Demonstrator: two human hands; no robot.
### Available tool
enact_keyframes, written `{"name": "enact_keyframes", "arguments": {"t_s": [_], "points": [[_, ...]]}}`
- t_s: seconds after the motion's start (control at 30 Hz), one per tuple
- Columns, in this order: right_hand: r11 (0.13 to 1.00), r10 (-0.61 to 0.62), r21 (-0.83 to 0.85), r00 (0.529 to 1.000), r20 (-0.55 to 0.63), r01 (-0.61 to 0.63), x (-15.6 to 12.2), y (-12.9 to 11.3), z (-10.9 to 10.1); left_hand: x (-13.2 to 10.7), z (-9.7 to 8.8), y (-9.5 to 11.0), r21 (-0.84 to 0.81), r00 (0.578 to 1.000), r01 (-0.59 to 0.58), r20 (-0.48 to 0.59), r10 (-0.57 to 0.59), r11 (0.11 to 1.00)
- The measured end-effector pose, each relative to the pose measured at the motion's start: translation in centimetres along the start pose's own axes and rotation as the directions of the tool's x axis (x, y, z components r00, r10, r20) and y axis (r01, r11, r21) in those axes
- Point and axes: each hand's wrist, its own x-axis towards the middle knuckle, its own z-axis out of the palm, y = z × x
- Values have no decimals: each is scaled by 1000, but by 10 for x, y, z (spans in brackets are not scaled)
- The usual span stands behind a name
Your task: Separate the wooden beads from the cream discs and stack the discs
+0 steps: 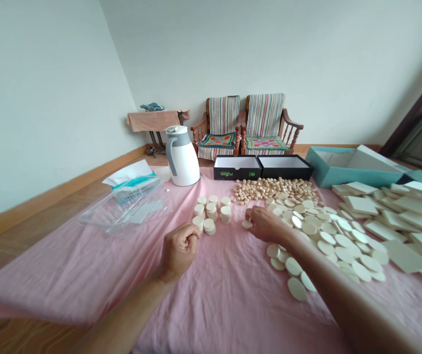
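My right hand [264, 222] is closed with its fingertips on a pale round disc [247, 224], just left of a spread heap of such discs [329, 238]. My left hand [181, 244] is curled into a fist over the cloth. Whether anything is inside that fist is hidden. Beyond it stand several short stacks of discs [208, 225], set close together in rows. One stack [226, 215] stands slightly apart at their right side.
Behind the discs lies a pile of small wooden beads [275, 189]. Two black boxes [237, 174], a teal box [354, 169] and square pale tiles [406, 255] sit farther back and right. A white jug [187, 164] and clear plastic trays [126, 209] are at left on pink cloth [211, 305].
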Motion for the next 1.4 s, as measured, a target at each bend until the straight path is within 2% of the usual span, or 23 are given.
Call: {"name": "enact_keyframes", "arguments": {"t_s": [0.13,0.27,0.33,0.47,0.6,0.73,0.83,0.9,0.97,1.03,1.17,1.27,1.4], "points": [[1000,21,13,998,-59,-20,-4,-11,-10,-1,1,-1,1,1000,5,-7,-5,1000],[985,-127,91,973,-191,147,-3,-38,-21,-2,1,-3,-14,1000,4,-10,-4,1000],[971,-209,70,951,-228,230,0,-53,-23,-2,2,-3,-24,1000,9,-8,-9,1000],[945,-326,-66,921,-213,319,12,-77,-22,-3,2,-5,-35,1000,14,-12,-14,999],[926,-376,-109,909,-179,362,20,-86,-18,-3,2,-4,-40,1000,16,-9,-17,999],[955,-290,-18,917,-272,297,16,-74,-22,-3,2,-2,-48,1000,8,-13,-9,999],[983,-155,51,942,-296,178,9,-45,-31,-2,3,-2,-53,1000,-5,-8,4,999],[997,-55,45,971,-234,68,2,-20,-36,-3,3,-3,-52,1000,-12,-6,12,999],[1000,25,7,992,-122,-24,-6,2,-38,-3,4,-4,-48,1000,-19,-5,18,999],[998,55,-37,998,-8,-56,-15,16,-37,-3,4,-4,-45,1000,-22,-3,22,999],[980,122,-166,989,87,-106,-26,19,-29,-2,4,-4,-41,1000,-18,7,19,999],[957,183,-246,978,95,-155,-28,14,-25,-2,4,-3,-35,1000,-7,13,7,999],[967,149,-218,987,61,-132,-27,14,-24,-1,4,-2,-29,1000,1,6,0,1000]]}}
